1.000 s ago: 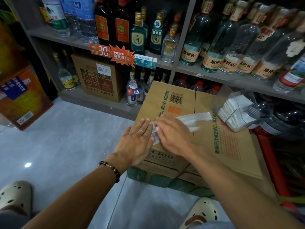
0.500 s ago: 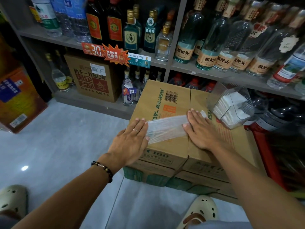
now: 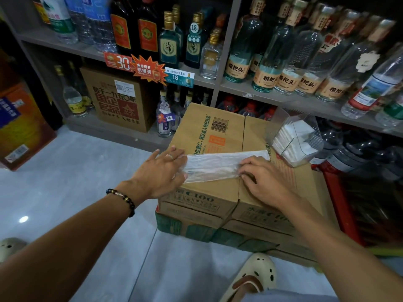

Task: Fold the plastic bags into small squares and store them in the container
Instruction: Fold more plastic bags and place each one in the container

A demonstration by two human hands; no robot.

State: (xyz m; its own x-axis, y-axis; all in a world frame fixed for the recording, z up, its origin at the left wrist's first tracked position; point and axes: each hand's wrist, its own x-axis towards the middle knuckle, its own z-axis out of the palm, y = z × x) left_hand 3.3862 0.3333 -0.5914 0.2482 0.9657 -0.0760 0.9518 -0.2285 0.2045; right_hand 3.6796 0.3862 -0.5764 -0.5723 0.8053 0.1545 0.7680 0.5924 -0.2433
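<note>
1. The plastic bag (image 3: 214, 165), flattened into a long strip, lies across the cardboard box (image 3: 209, 131).
2. The left hand (image 3: 162, 174) presses its end with flat fingers; the right hand (image 3: 265, 178) pinches the strip with curled fingers.
3. Thin, light and slippery, it probably springs open; best held at the ends.
4. The clear container (image 3: 298, 139) stands just beside.

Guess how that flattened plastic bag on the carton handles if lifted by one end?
Likely floppy: the plastic bag is thin, translucent film, so it should droop. Probably very light. May spring open, since the left hand and right hand both pin it.
</note>
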